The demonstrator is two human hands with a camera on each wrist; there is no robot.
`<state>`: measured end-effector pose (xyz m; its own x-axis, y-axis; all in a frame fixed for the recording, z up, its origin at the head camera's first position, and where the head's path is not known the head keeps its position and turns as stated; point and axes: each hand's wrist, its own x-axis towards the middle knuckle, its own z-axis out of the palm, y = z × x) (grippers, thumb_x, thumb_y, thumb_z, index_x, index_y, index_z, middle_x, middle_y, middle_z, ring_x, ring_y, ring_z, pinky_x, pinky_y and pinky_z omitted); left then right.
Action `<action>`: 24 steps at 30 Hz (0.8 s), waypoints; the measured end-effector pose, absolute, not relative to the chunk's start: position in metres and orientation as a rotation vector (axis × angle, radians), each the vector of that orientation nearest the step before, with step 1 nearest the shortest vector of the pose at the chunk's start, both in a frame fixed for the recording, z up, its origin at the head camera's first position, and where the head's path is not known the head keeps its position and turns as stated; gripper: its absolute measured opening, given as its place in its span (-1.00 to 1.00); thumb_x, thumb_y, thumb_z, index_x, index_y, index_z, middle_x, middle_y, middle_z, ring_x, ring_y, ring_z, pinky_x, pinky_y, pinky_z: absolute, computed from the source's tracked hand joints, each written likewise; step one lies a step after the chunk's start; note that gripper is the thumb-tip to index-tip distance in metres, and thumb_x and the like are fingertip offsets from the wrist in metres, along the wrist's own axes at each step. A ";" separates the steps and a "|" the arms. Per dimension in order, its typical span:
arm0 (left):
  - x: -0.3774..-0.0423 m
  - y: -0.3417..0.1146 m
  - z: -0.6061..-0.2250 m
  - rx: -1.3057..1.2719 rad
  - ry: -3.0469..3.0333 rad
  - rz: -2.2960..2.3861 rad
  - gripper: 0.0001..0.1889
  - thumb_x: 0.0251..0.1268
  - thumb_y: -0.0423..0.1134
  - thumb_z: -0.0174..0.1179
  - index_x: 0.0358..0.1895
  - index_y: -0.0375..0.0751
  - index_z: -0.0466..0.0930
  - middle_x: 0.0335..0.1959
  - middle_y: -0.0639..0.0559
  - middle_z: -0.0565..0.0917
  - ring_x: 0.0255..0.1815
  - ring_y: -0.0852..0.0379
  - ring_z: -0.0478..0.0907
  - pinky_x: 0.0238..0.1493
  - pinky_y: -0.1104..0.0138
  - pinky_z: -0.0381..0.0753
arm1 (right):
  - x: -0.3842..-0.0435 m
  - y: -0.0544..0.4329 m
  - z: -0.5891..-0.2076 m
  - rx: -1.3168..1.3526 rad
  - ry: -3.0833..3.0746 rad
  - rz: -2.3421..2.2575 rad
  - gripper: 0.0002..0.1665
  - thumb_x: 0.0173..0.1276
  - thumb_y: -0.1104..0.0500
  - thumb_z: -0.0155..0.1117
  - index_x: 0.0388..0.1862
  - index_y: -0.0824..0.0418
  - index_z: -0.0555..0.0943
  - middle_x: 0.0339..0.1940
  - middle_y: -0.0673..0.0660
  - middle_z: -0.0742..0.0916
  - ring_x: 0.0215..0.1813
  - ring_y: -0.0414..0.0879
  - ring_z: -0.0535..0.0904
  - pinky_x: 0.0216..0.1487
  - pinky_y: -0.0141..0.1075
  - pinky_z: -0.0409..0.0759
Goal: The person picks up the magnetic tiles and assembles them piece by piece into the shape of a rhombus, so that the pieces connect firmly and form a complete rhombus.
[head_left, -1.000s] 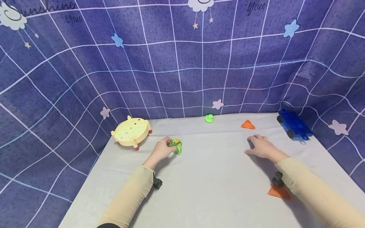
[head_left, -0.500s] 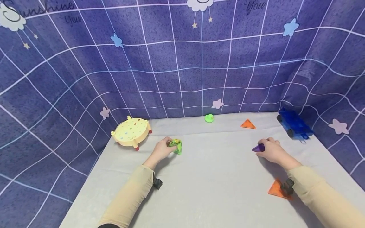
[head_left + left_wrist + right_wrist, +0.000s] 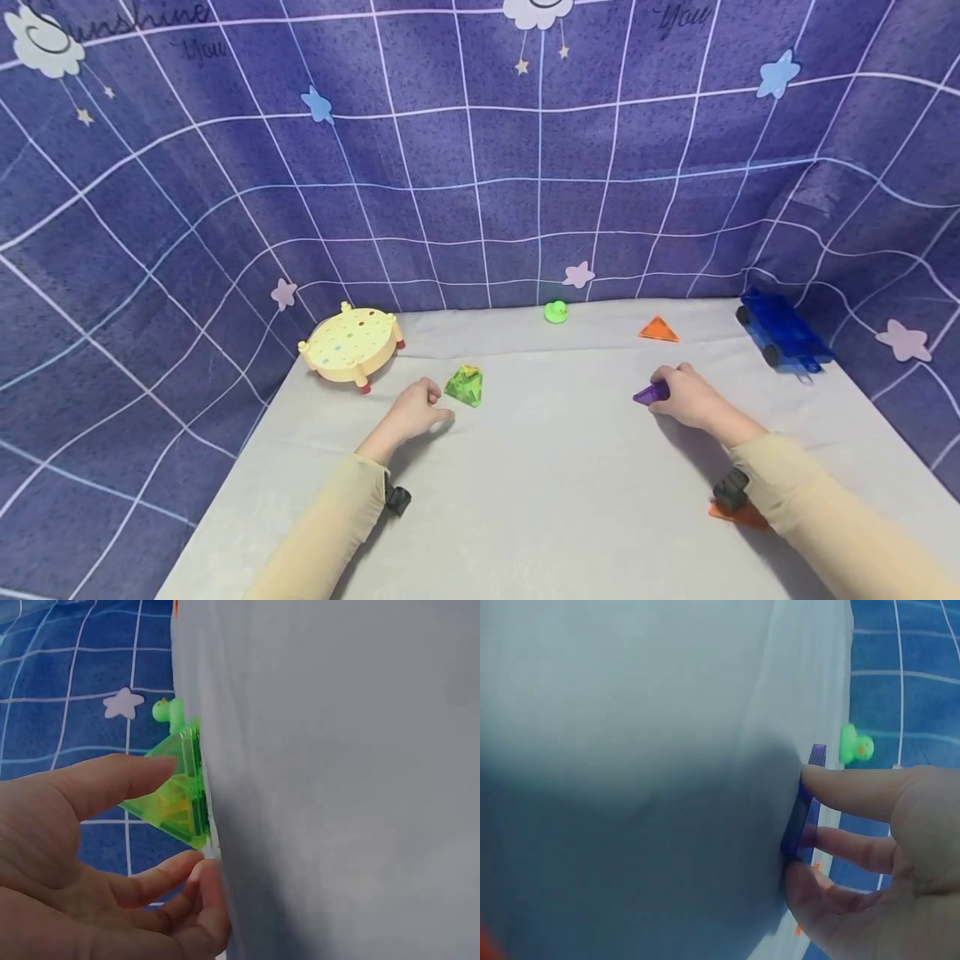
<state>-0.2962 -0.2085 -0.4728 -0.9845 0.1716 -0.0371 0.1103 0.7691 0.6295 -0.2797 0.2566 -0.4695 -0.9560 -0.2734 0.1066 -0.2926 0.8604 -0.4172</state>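
In the head view, a green see-through pyramid of magnetic tiles, with some yellow in it, stands on the white-covered table left of centre. Just left of it is my left hand, thumb and fingers spread apart and holding nothing. From the left wrist, the thumb overlaps the green pyramid while the other fingers bend below it. On the right side my right hand pinches a purple magnetic tile low over the cloth. The right wrist view shows the purple tile edge-on between thumb and fingers.
A yellow round toy stool with short legs is at the back left. Along the back are a green rubber duck, an orange triangular tile and a blue toy car. Another orange tile lies partly under my right wrist.
My left hand has let go of the green pyramid and drawn back left. My right hand has picked up the purple tile, first moving right, then back left with it.
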 end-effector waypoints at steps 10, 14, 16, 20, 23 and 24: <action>-0.266 -0.187 -0.476 0.504 2.877 0.893 -0.69 0.06 -0.23 0.49 -0.17 -0.28 0.65 -0.27 -0.05 0.59 -0.22 0.06 0.51 -0.09 0.13 0.55 | -0.287 0.209 -0.467 0.651 -2.987 0.748 -0.42 0.07 0.27 0.60 0.05 0.47 0.60 -0.15 0.38 0.60 -0.14 0.13 0.52 -0.01 0.06 0.57; -0.262 -0.167 -0.475 0.648 2.835 0.830 -0.69 0.10 -0.20 0.49 -0.13 -0.23 0.66 -0.25 0.00 0.59 -0.19 0.08 0.52 -0.07 0.16 0.54 | -0.290 0.188 -0.469 0.740 -2.972 0.786 -0.43 0.08 0.30 0.59 0.06 0.44 0.61 -0.16 0.33 0.57 -0.17 0.07 0.53 -0.02 0.03 0.60; -0.261 -0.156 -0.473 0.718 2.812 0.811 -0.67 0.11 -0.21 0.49 -0.09 -0.24 0.65 -0.22 -0.01 0.59 -0.16 0.05 0.54 -0.05 0.15 0.56 | -0.292 0.178 -0.471 0.777 -2.974 0.808 -0.44 0.10 0.31 0.58 0.08 0.43 0.61 -0.16 0.31 0.55 -0.16 0.05 0.54 -0.01 0.01 0.61; -0.262 -0.137 -0.470 0.833 2.797 0.775 -0.60 0.14 -0.21 0.47 0.02 -0.27 0.63 -0.12 -0.07 0.62 -0.05 -0.01 0.57 0.08 0.11 0.56 | -0.293 0.160 -0.473 0.864 -2.963 0.843 -0.43 0.11 0.31 0.57 0.12 0.40 0.60 -0.14 0.27 0.55 -0.15 0.01 0.54 0.01 -0.03 0.61; -0.267 -0.124 -0.468 0.877 2.798 0.754 -0.51 0.15 -0.20 0.46 0.13 -0.30 0.59 0.00 -0.12 0.63 0.08 -0.07 0.57 0.22 0.08 0.51 | -0.292 0.149 -0.475 0.929 -2.946 0.849 -0.38 0.12 0.30 0.57 0.17 0.39 0.58 -0.12 0.24 0.56 -0.17 -0.03 0.52 0.00 -0.08 0.59; -0.269 -0.120 -0.468 0.887 2.799 0.751 -0.48 0.14 -0.20 0.46 0.17 -0.31 0.58 0.04 -0.14 0.62 0.12 -0.09 0.56 0.26 0.08 0.49 | -0.292 0.146 -0.475 0.954 -2.933 0.851 -0.36 0.11 0.30 0.57 0.18 0.40 0.57 -0.11 0.24 0.57 -0.18 -0.03 0.51 -0.01 -0.07 0.59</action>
<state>-0.2689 -0.1205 -0.4680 -0.8231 0.5664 0.0421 0.5113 0.7068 0.4889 -0.2919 0.1464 -0.4750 -0.8206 -0.5617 0.1056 -0.5309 0.6808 -0.5045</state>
